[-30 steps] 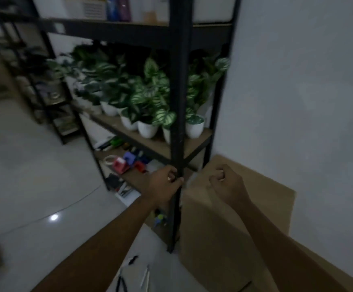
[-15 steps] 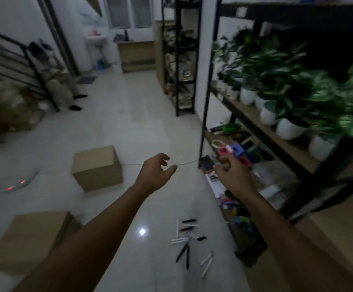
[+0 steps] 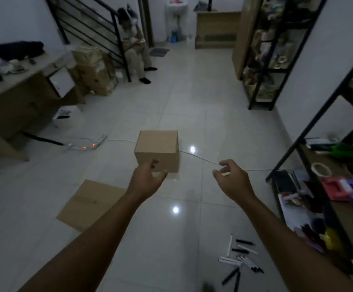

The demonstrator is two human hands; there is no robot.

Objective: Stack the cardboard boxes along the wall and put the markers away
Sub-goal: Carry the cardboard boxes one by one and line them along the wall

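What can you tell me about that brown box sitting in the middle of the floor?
The cardboard box is plain brown, roughly cube-shaped and closed, with no print or tape that can be made out. It stands upright on the glossy white tiled floor, and a thin white cable runs along the floor behind it. The left hand reaches toward its front face with loosely spread fingers; whether it touches cannot be told. The right hand is off to its right, apart from it.

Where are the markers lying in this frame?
In the head view the markers lie scattered on the floor tiles at lower right, beside the foot of the black shelving unit and below the right hand.
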